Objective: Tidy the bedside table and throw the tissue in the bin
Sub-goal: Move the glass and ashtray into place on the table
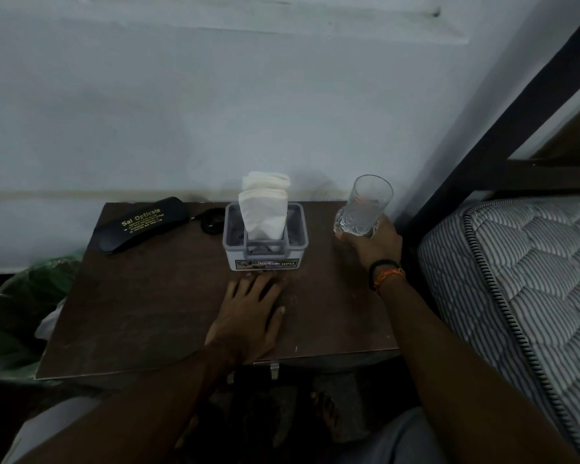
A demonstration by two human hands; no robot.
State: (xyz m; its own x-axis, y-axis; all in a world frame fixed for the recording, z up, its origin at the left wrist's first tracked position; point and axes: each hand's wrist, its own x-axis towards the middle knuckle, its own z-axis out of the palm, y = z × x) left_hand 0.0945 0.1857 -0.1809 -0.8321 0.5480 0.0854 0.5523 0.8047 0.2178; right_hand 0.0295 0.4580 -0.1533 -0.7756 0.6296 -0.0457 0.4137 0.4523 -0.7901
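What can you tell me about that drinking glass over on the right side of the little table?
The glass is a tall, clear tumbler with a cut, faceted pattern around its thick base and smooth walls above. It looks empty, though that is hard to tell. It stands upright, or nearly so, at the back right corner of the bedside table, close to the wall and the bed frame. The right hand grips it around the base; nothing else touches it.

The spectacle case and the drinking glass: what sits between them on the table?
In the head view, a grey tissue holder with white tissues stands between the spectacle case and glass; a small dark object lies beside the case.
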